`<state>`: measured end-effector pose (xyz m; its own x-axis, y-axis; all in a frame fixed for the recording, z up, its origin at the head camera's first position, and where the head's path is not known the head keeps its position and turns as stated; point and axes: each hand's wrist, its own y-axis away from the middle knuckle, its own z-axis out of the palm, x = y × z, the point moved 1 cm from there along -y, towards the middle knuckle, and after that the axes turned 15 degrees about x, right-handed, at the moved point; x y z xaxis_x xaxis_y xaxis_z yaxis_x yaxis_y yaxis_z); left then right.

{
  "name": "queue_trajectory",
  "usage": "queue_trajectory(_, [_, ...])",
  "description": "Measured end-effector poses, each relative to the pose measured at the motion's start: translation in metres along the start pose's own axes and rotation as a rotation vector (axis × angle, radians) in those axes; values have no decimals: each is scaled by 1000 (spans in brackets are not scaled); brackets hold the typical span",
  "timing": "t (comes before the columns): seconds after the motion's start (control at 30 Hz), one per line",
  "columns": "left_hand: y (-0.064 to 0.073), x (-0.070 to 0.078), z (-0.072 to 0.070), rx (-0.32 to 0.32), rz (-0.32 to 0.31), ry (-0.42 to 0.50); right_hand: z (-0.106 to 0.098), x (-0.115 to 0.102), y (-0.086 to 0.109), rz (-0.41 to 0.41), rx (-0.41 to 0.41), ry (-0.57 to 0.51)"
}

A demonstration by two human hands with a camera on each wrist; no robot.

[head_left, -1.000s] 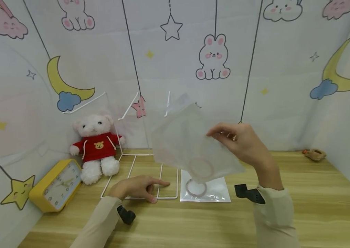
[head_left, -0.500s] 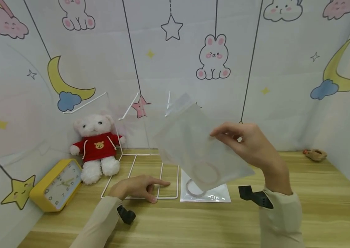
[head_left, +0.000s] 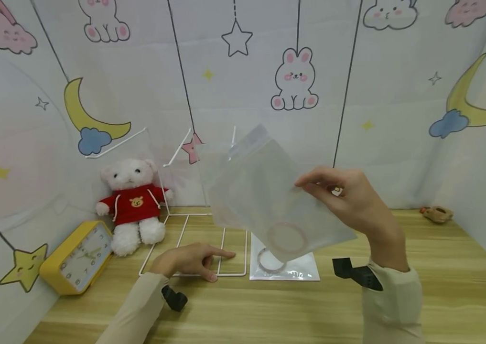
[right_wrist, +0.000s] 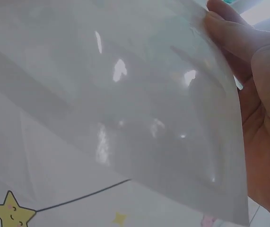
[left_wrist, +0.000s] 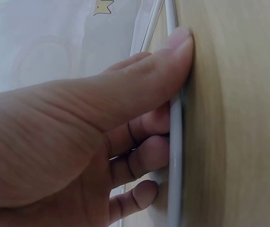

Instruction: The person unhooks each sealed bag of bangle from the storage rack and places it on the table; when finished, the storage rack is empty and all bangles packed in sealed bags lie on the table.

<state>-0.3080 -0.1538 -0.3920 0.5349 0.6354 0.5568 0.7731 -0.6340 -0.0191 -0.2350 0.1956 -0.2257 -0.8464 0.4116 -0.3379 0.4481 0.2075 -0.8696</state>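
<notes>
My right hand (head_left: 350, 200) pinches a translucent whitish zip bag (head_left: 260, 191) by its right edge, between thumb and fingertips. The bag hangs tilted in the air, with a faint pink ring outline near its lower corner. In the right wrist view the glossy bag (right_wrist: 125, 104) fills most of the picture. Below it a second glossy white bag (head_left: 305, 272) lies flat on the table, partly covered. My left hand (head_left: 191, 260) rests on a white wire rack (head_left: 236, 275), index finger straight. Its thumb crosses the front wire (left_wrist: 175, 165), with the other fingertips behind that wire.
A white plush bear (head_left: 135, 205) in a red top sits left of the rack, beside a yellow clock (head_left: 77, 258). A small brown object (head_left: 436, 214) lies at the far right of the wooden table (head_left: 277, 315). A patterned cloth (head_left: 243, 86) hangs behind.
My right hand has moved a little right, with the zip bag in it turning so that its strip shows at the top. My left hand has stayed on the rack.
</notes>
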Motion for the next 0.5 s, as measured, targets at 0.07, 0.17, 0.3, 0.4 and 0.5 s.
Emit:
queue_trajectory(0.07, [0,1,0,1,8,4,-2,0,0,-3,29,4])
queue_trajectory(0.17, [0,2,0,7,8,6,-6,0,1,-7,87,-15])
queue_trajectory(0.3, [0,2,0,2,9,1,-11,2,2,0,156,-48])
queue_trajectory(0.4, [2,1,1,1,15,1,-14,4,3,21,208,-48])
queue_trajectory(0.5, [2,0,1,4,18,9,-18,7,4,39,259,-50])
